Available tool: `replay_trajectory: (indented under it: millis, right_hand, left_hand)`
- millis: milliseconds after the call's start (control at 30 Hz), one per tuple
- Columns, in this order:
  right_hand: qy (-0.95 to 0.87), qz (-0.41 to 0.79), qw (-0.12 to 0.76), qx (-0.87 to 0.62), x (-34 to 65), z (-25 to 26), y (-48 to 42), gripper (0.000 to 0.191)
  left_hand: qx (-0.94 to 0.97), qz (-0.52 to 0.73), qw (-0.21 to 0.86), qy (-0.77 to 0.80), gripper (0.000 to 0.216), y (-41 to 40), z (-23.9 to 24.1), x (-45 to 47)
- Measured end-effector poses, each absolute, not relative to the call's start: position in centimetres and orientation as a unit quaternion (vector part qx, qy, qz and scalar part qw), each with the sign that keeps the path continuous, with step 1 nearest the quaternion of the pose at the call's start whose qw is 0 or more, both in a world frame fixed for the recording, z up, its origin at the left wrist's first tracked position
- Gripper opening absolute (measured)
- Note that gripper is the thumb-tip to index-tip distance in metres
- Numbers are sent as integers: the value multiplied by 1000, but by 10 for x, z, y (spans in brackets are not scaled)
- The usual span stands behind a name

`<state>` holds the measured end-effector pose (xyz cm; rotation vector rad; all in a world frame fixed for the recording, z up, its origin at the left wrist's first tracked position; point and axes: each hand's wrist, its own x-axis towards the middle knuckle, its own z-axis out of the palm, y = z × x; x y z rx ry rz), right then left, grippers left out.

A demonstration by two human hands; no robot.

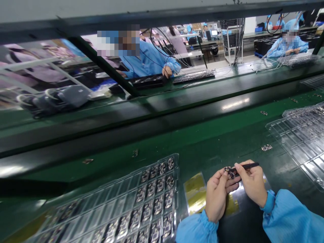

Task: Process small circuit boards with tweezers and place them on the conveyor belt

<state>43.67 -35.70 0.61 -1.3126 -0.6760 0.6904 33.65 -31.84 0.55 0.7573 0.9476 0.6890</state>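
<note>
I see the left hand (217, 195) pinching a small circuit board (230, 172) at its fingertips above the green bench (202, 141), while the right hand (251, 184) grips black tweezers (246, 166) whose tip meets the board – a slip could flick it off among the loose boards nearby. Both forearms are cut off below, and the board's detail and the tweezer tip blur together – I can't tell what they pinch

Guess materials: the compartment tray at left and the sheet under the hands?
Tray: looks like thin clear moulded plastic, glossy; the green table shows through and the ridges glint. Sheet: likely yellow-amber translucent film on a clear glossy backing, shiny; exact material unclear.
</note>
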Motion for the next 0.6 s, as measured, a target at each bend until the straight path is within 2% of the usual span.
replay_trajectory:
  millis: [133, 300, 467, 600]
  right_hand:
    - [-364, 264, 656, -606, 434, 5, -361, 16]
    - [-488, 148, 628, -588, 437, 12, -366, 10]
    - [-472, 65, 626, -617, 457, 18, -366, 12]
    - [-479, 25, 626, -615, 467, 12, -364, 11]
  left_hand:
    - [349, 333, 762, 431, 30, -319, 3, 336]
    - [332, 345, 773, 417, 28, -319, 5, 337]
    - [322, 352, 745, 466, 26, -310, 11, 333]
    - [348, 389, 698, 490, 15, -260, 19, 331]
